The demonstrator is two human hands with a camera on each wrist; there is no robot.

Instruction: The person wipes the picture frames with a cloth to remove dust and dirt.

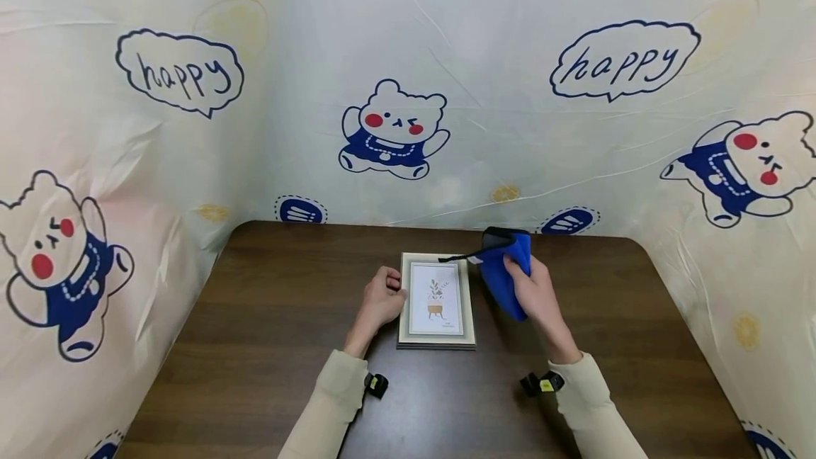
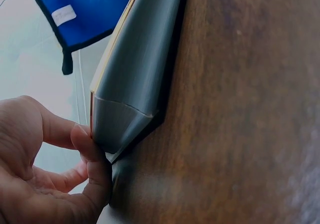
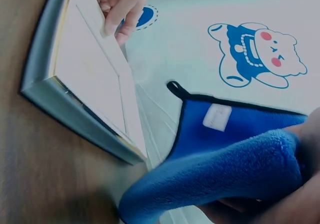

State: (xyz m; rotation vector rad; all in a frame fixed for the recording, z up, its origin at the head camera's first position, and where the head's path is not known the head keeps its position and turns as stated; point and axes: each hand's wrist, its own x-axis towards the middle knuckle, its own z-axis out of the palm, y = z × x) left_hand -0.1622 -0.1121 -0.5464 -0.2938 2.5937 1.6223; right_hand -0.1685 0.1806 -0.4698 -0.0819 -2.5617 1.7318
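Note:
A cream-bordered picture frame (image 1: pixel 436 303) with a potted-plant print lies face up on the table. My left hand (image 1: pixel 384 296) is at its left side, thumb and fingers bent against the edge. In the left wrist view, the thumb and fingertips (image 2: pixel 82 139) meet the corner of the frame's deep grey side (image 2: pixel 135 59). My right hand (image 1: pixel 535 292) grips a folded blue cloth (image 1: pixel 503 278) just right of the frame. The plush cloth has black trim, a white label (image 3: pixel 217 117) and a black hanging loop (image 3: pixel 176 89), which overlaps the frame's top edge in the head view.
The brown wooden table (image 1: pixel 274 289) has rounded far corners. Behind and around it hangs a pale curtain (image 1: pixel 497 147) printed with bears and "happy" bubbles. A small black device sits at each wrist, below the cream sleeves (image 1: pixel 344 381).

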